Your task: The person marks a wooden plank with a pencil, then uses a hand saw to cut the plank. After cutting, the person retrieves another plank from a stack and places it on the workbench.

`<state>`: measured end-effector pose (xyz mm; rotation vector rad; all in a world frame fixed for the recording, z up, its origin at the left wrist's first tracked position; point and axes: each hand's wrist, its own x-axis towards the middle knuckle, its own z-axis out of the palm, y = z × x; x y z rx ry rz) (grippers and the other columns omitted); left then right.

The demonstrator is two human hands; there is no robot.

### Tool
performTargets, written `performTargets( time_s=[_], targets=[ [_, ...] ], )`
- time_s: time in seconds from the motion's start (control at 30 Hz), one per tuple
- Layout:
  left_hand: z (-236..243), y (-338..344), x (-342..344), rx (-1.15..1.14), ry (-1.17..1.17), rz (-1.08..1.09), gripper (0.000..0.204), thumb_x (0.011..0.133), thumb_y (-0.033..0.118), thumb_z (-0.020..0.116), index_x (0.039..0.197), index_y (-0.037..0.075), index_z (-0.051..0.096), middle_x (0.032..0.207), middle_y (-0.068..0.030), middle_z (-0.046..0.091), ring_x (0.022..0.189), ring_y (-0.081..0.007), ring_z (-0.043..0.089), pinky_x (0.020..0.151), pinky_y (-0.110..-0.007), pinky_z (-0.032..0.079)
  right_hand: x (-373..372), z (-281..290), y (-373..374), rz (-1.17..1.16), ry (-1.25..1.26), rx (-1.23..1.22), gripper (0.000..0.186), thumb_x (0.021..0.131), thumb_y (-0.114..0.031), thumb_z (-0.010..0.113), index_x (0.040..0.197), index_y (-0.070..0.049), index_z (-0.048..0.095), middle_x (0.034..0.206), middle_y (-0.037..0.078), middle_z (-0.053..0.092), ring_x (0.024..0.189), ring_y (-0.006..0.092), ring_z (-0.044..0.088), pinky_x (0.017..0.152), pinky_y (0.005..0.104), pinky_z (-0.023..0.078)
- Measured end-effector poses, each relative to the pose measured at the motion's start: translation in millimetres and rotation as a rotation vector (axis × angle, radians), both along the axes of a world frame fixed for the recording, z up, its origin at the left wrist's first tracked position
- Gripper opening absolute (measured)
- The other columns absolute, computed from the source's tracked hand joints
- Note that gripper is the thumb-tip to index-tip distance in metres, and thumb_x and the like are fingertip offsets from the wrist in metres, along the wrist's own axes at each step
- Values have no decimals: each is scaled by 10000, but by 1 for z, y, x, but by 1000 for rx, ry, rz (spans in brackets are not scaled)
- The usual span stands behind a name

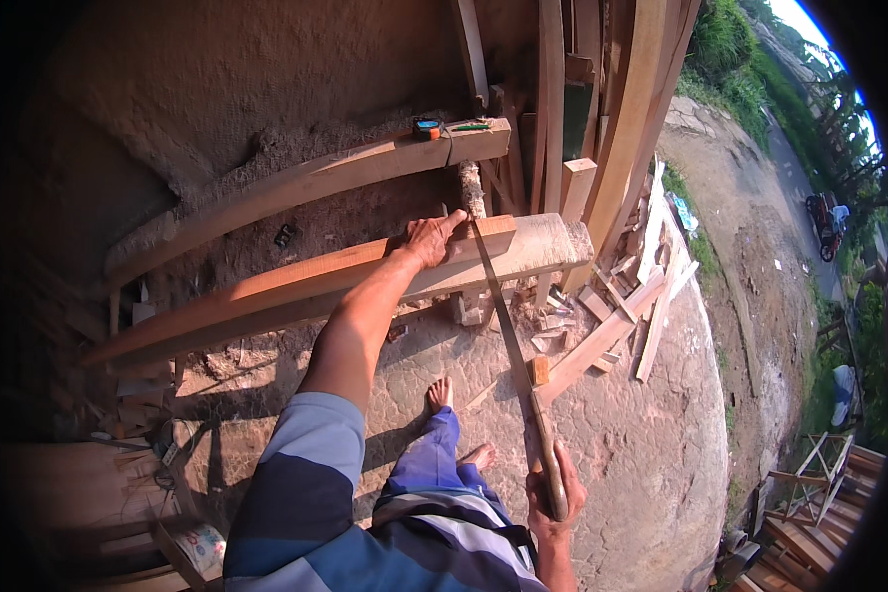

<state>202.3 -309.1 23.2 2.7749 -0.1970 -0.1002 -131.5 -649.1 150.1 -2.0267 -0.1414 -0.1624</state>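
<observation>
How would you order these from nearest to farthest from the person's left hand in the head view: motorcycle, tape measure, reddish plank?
1. Reddish plank: directly under the left hand.
2. Tape measure: on the beam beyond the plank.
3. Motorcycle: far off to the right.

A head-worn fisheye looks down from above the striped shirt (414, 555), close over the left forearm (350, 331), facing the near edge of the pale beam (553, 247).

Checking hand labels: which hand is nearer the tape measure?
Left. The left hand rests on the reddish board, below the tape measure in the picture; the right hand grips the saw handle, much farther off, near the person's body.
</observation>
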Motion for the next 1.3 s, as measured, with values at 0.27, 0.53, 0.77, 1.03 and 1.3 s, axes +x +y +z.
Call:
performTargets(
  time_s=[0.27, 0.53, 0.77, 1.03, 1.3],
  targets=[
    [-45, 21, 21, 307, 216, 49, 771, 925, 617, 448, 1530, 147, 357, 1513, -102, 427, 1391, -258, 440, 1152, -526, 321, 130, -34, 72, 63, -60, 54, 571, 914, -124, 730, 1454, -99, 544, 1280, 209, 685, 1148, 330, 701, 913, 367, 557],
    [-46, 27, 23, 110, -43, 66, 866, 817, 355, 832, 1554, 225, 395, 1243, -163, 711, 1202, -376, 648, 1019, -510, 486, 77, -29, 45, 126, 21, 160, 699, 875, -86, 683, 1529, -126, 440, 1387, 215, 605, 1120, 419, 665, 933, 414, 564],
    [-32, 21, 21, 74, -131, -26, 942, 798, 338, 843, 1571, 185, 326, 1119, -214, 720, 1052, -449, 676, 877, -531, 517, 24, -1, 18, 88, -171, 126, 639, 905, -173, 745, 1494, -102, 507, 1366, 176, 652, 1053, 329, 733, 878, 383, 570],
    [-17, 17, 4, 183, 110, 189, 467, 915, 300, 668, 1324, 114, 540, 1207, -165, 689, 1184, -294, 642, 1006, -484, 484, 182, -44, 108, 78, -49, 52, 578, 930, -197, 701, 1467, -121, 501, 1247, 206, 688, 1095, 379, 697, 873, 448, 577],
    [-53, 25, -2, 92, -15, 381, 111, 901, 103, 606, 910, 116, 716, 974, -86, 698, 1067, -243, 636, 911, -454, 479, 172, -39, 98, 80, -136, 41, 597, 919, -128, 722, 1482, -129, 523, 1267, 197, 696, 1151, 334, 699, 902, 402, 562]
  ],
)
